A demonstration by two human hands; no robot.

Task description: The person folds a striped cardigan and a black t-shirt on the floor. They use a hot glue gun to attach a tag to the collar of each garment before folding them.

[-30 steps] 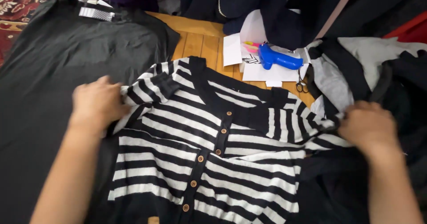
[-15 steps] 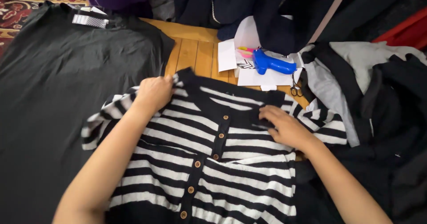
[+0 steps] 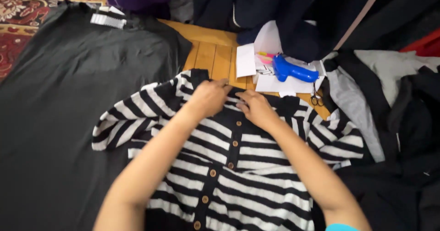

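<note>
**Inspector:** Both hands meet at the collar of the striped cardigan (image 3: 238, 166). The left hand (image 3: 208, 98) is curled, fingers pinching the neckline fabric; the right hand (image 3: 255, 108) lies just beside it, fingertips pressed onto the same edge.

**Clerk:** Where does the garment lie?

**Inspector:** Flat, front up, on the wooden worktop (image 3: 213, 56), collar toward its far edge, partly overlapping a black shirt (image 3: 68, 98) on the left.

**Clerk:** Risks?

**Inspector:** In my judgement, a pull at the collar could drag the whole knit and rumple the left sleeve, already bunched. The blue glue gun (image 3: 291, 70) and small scissors (image 3: 315, 99) sit near the collar; fabric pushed that way could snag.

**Clerk:** Condition?

**Inspector:** Black-and-white stripes, black button band, brown buttons fastened. Soft knit, likely to stretch.
</note>
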